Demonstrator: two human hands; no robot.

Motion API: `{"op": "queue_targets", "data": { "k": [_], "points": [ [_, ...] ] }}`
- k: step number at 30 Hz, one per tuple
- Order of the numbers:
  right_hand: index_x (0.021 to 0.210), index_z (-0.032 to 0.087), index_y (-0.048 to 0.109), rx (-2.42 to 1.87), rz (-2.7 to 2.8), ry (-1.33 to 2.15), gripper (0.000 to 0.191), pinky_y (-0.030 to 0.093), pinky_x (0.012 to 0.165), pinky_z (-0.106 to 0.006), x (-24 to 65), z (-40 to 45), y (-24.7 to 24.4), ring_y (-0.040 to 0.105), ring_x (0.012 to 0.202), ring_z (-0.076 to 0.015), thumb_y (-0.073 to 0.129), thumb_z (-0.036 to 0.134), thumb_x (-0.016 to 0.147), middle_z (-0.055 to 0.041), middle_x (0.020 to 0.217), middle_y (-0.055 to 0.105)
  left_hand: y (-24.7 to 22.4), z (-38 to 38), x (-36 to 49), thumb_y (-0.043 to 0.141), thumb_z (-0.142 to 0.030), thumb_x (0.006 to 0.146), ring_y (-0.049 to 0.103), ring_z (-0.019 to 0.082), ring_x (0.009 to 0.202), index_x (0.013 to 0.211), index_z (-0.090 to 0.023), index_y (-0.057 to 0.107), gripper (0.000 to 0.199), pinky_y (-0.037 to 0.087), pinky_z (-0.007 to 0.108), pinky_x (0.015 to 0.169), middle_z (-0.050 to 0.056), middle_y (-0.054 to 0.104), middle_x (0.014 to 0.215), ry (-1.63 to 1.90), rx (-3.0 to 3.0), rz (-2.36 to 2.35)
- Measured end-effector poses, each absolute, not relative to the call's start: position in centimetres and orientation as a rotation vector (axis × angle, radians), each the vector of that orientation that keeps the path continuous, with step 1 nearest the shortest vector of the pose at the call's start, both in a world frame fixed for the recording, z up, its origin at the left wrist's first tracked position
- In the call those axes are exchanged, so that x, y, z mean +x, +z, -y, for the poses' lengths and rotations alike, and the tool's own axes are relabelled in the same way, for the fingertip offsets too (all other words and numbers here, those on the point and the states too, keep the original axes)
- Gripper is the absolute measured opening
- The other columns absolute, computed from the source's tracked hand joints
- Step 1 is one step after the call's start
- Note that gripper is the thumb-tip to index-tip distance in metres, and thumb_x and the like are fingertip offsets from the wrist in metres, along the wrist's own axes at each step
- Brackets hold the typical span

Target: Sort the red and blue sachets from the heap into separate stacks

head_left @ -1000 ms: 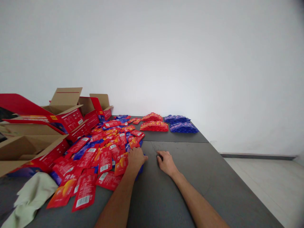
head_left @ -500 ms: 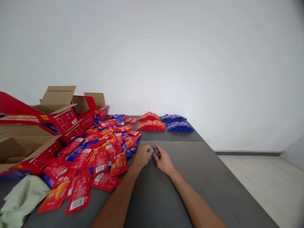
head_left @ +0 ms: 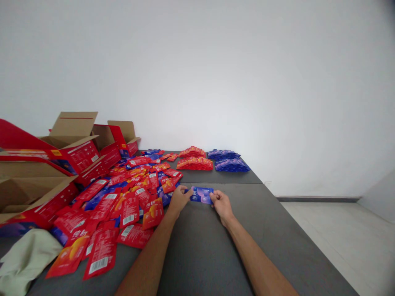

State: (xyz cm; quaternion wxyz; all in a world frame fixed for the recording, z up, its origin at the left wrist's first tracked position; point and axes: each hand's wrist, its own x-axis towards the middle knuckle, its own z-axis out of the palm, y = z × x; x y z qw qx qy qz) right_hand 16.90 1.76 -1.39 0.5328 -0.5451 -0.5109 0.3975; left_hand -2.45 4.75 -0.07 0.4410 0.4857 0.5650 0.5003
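A blue-purple sachet (head_left: 201, 195) with white lettering is stretched sideways between my hands, its printed face toward me. My left hand (head_left: 180, 200) pinches its left end, and my right hand (head_left: 221, 205) grips the right end between thumb and fingers. Just left of my left hand spreads a loose heap of red sachets (head_left: 129, 209) mixed with blue ones. Beyond my hands, red sachets stand in two neat rows (head_left: 194, 164). To their right are two rows of blue sachets (head_left: 232, 165).
Open red cardboard boxes (head_left: 88, 156) stand along the left side of the dark grey table (head_left: 210, 255). A pale green cloth (head_left: 32, 255) lies at the near left. The table's right edge borders a light floor (head_left: 330, 222), and a white wall rises behind.
The blue sachet was edge-on and mostly hidden between my close hands. Now it is turned flat toward me, and my hands have moved apart, the right one to the right.
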Motion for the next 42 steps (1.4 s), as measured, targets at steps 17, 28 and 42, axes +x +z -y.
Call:
{"op": "queue_targets", "data": {
  "k": [17, 28, 42],
  "points": [
    [0.068, 0.014, 0.066, -1.301, 1.345, 1.171, 0.032, 0.029, 0.049, -0.02, 17.2, -0.8, 0.1, 0.043, 0.051, -0.0085, 0.069, 0.045, 0.075, 0.0024, 0.056, 0.056, -0.6, -4.6, -2.4, 0.074, -0.039, 0.07, 0.063, 0.014, 0.059, 0.081, -0.014, 0.065, 0.028, 0.049, 0.023, 0.052, 0.002, 0.068, 0.069, 1.293, 1.091, -1.202],
    [0.073, 0.014, 0.07, -1.293, 1.385, 1.239, 0.027, 0.033, 0.05, -0.02, 16.8, -0.1, 0.3, 0.047, 0.052, -0.0091, 0.069, 0.041, 0.073, 0.0018, 0.059, 0.061, 0.0, -4.2, -2.2, 0.073, -0.048, 0.072, 0.06, 0.011, 0.054, 0.073, -0.013, 0.064, 0.036, 0.046, 0.02, 0.05, 0.001, 0.065, 0.063, 1.257, 1.129, -1.201],
    [0.125, 0.019, 0.058, -1.349, 1.404, 0.923, 0.048, 0.045, 0.051, -0.021, 16.8, -2.3, -3.6, 0.057, 0.053, -0.0126, 0.059, 0.03, 0.078, 0.0024, 0.068, 0.066, -2.6, -4.3, 1.7, 0.066, -0.031, 0.079, 0.063, 0.015, 0.051, 0.085, -0.012, 0.065, 0.02, 0.05, 0.025, 0.048, 0.003, 0.068, 0.064, 1.056, 1.234, -1.232]
  ]
}}
